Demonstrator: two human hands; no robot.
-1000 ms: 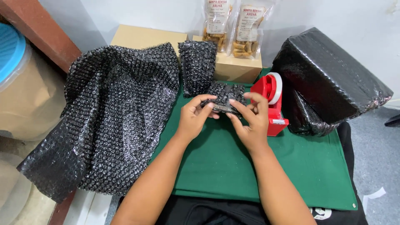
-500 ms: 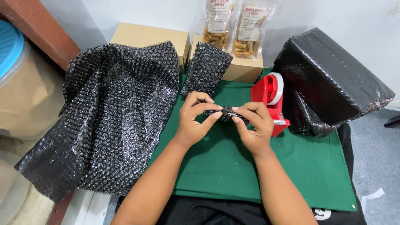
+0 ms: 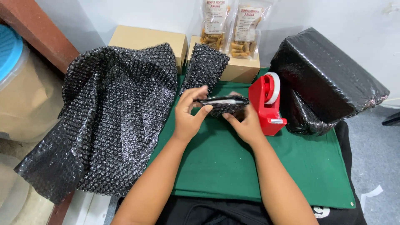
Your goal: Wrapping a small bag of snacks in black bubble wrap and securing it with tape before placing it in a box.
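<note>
Head view: we are holding a small bubble-wrapped bundle (image 3: 223, 105) edge-on between both hands, above the green mat (image 3: 250, 166).

We are pinching the bundle's near end with our left hand (image 3: 188, 114), thumb and fingers closed on it, while our right hand (image 3: 246, 124) is cupping its far end from below, fingers curled under the wrap. A moment earlier we were pressing the bundle flatter and closer to the mat; now we are tilting it up so its pale, taped-looking edge is facing us, which suggests the wrapping is closed and we are checking or smoothing the seam. The red tape dispenser (image 3: 268, 104) is standing just beside our right hand. The large black bubble-wrap sheet (image 3: 112, 121) is lying to our left, and the black wrapped parcel (image 3: 329, 79) is sitting to our right.
</note>
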